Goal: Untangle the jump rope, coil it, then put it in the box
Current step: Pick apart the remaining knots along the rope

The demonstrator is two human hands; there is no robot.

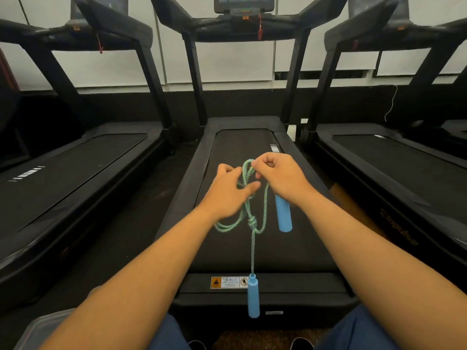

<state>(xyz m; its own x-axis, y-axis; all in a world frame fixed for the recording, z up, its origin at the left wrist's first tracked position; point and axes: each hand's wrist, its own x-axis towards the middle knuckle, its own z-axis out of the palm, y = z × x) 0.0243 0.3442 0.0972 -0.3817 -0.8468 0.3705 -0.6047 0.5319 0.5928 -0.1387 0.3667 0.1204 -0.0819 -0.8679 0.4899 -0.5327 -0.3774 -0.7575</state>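
A clear plastic box (43, 329) sits on the floor at 8 o'clock in the frame, partly cut off by the left forearm; what it holds cannot be told.

Both arms reach forward over the middle treadmill (242, 147), bare to the elbow. The rope (264, 205), a green-blue braid, hangs in the air between the hands at the centre of the frame, above the belt. The right hand (280, 175), at 1 o'clock from centre, is clenched knuckles-up and pinches the top loop of the rope at its fingertips. The left hand (227, 190), just at 9 o'clock from it, has its fingers spread and loosely bent among the strands, the thumb pointing toward the right hand and touching the rope; it closes on nothing firmly.

Below the hands the strands cross and gather in a knot (252, 221). A loop sags from the knot toward 8 o'clock under the left wrist. One blue handle (283, 213) hangs just under the right wrist. From the knot a single strand drops straight toward 6 o'clock to the second handle (253, 295), which dangles upright over the treadmill's rear edge, beside a warning label (228, 282).
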